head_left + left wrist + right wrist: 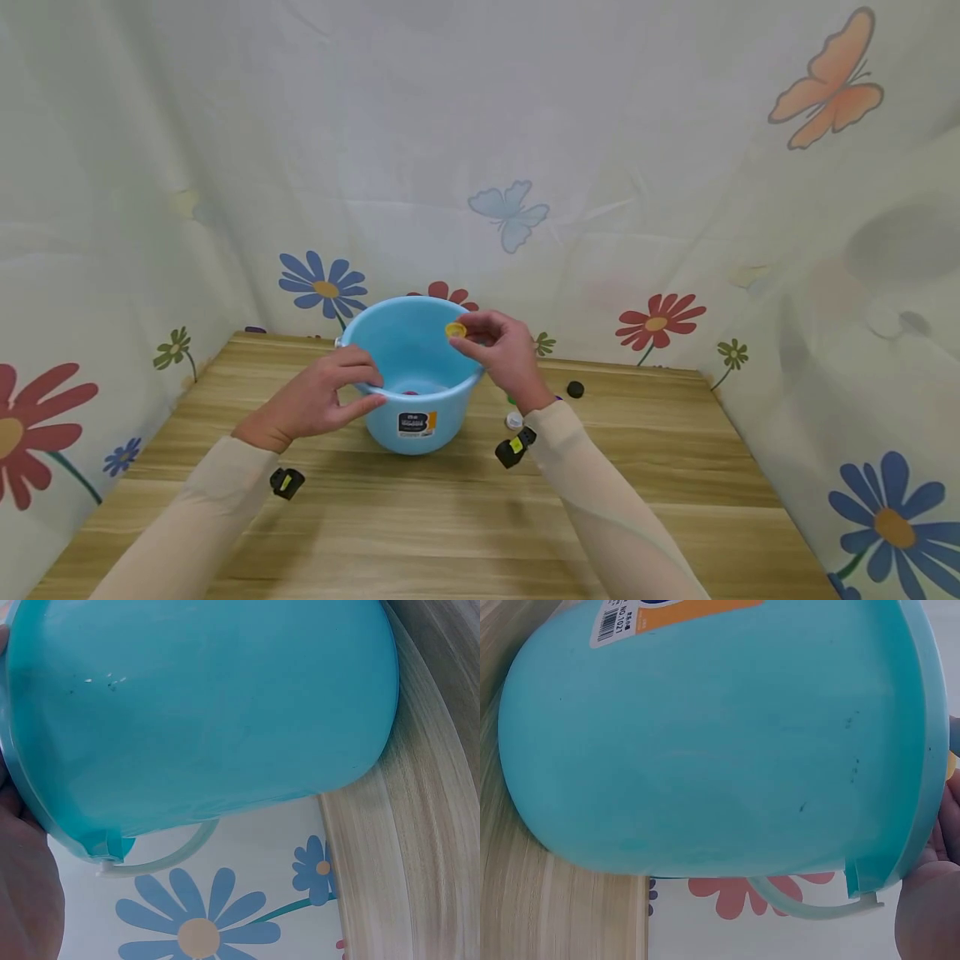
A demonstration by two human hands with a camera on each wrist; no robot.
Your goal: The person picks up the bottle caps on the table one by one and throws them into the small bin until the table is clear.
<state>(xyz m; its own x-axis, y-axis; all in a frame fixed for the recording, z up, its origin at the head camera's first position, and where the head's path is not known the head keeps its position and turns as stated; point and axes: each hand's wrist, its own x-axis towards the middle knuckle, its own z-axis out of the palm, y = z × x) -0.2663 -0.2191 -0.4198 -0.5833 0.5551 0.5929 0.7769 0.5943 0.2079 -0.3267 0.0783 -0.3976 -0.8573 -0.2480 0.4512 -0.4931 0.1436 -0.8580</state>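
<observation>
A light blue bucket (375, 421) stands upright on the wooden table, its label facing me. My left hand (322, 396) grips the near left part of its rim, fingers over the edge and thumb outside. Between thumb and fingers, my right hand (508, 354) pinches a small yellow bottle cap (455, 330) above the right side of the opening. The right wrist view shows only an edge of that yellow cap (951, 766) beyond the rim. Inside the bucket, a bit of a small red thing (410, 392) shows; the near wall hides the rest of the bottom.
Right of the bucket lie a white cap (513, 420), a black cap (575, 389) and a partly hidden green piece (512, 399). A purple bit (558, 398) peeks out by the right wrist. Flowered cloth (585, 275) hangs behind the table. The bucket's pale handle (169, 862) hangs at the back.
</observation>
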